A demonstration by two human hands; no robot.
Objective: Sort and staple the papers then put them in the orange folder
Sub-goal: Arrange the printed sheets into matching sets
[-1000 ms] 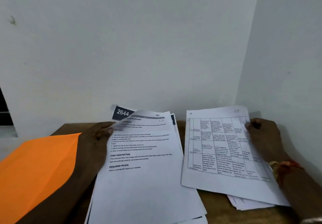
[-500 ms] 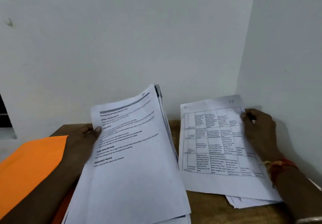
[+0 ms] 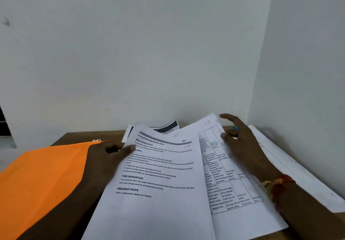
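My left hand [image 3: 104,157] grips the left edge of a stack of printed sheets [image 3: 155,193], thumb on the top page headed with text lines. Beside it on the right lies a sheet with a printed table [image 3: 229,187], partly tucked under the stack's right edge. My right hand [image 3: 240,144] rests on that table sheet near its top, fingers spread and mostly straight. The orange folder [image 3: 41,180] lies flat at the left, partly under my left forearm. No stapler can be made out.
More white sheets [image 3: 291,172] lie at the far right against the side wall. A dark-headed page [image 3: 166,127] peeks out behind the stack. The brown wooden desk [image 3: 78,137] ends at the white back wall; a small blue item [image 3: 234,127] shows behind my right hand.
The left hand lowered the raised stack back down onto the desk. The right hand let go of the table sheet's edge, and that sheet shifted left under the stack.
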